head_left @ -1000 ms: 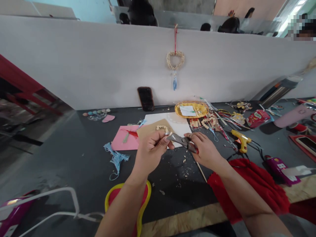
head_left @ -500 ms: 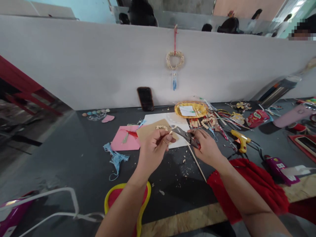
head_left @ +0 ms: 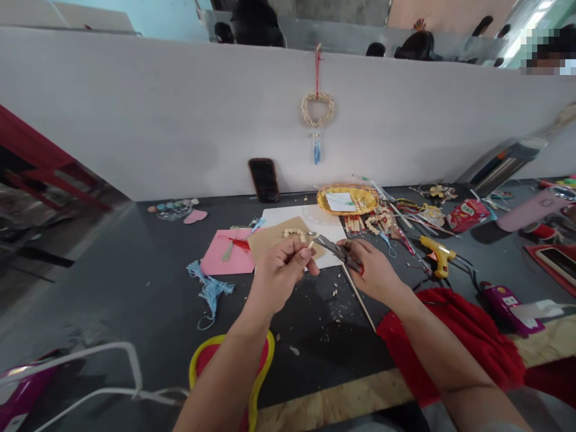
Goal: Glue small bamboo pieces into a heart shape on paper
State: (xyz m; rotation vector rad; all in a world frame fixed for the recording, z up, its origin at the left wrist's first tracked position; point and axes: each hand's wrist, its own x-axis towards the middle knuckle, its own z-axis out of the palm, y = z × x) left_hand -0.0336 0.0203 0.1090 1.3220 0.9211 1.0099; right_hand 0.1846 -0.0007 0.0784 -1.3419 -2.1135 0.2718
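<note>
Between the thumb and fingers of my left hand is a thin pale stick, its tip showing. My right hand grips a pair of scissors by the handles, and the blades reach left to the stick's tip. Under and behind the hands lies a tan card with a curved row of small cream pieces on it. That card rests on white paper. A long thin stick lies on the table below my right hand, near scattered pale bits.
Left of the hands are pink paper and blue tassels. A yellow basket and a phone stand behind. To the right are a yellow glue gun and red cloth. A heart ornament hangs on the partition.
The scissors' blades have turned slightly and look closer together at the stick. My hands stay in nearly the same place; the whole view has shifted a little.
</note>
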